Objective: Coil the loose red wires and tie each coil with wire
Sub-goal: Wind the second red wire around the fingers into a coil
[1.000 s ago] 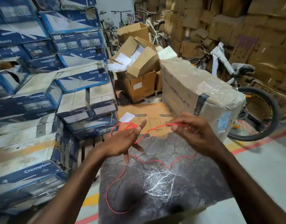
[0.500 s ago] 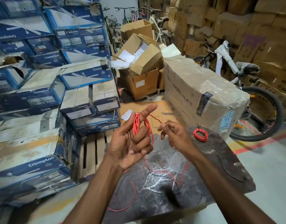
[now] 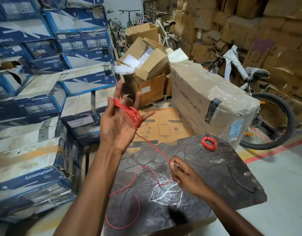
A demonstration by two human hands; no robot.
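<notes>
Red wire [image 3: 129, 111] loops in several turns around the spread fingers of the left hand [image 3: 119, 123], running taut to the right hand [image 3: 186, 178], which pinches it above the dark slab [image 3: 215, 193]. One finished coil [image 3: 209, 143] sits near the slab's far edge; one loose tail curls toward the near-left corner.

Even, dim indoor light, soft shadows, wide-angle bending at edges, slight motion blur.

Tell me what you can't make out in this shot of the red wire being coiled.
- Head view: how the loops of red wire run behind the left hand; the fingers hide them.
- Whether the finished coil on the dark slab is tied: too small.
- The right hand's pinch: its curled fingers cover it.
- The label on the wrapped carton: too small to read.
</notes>
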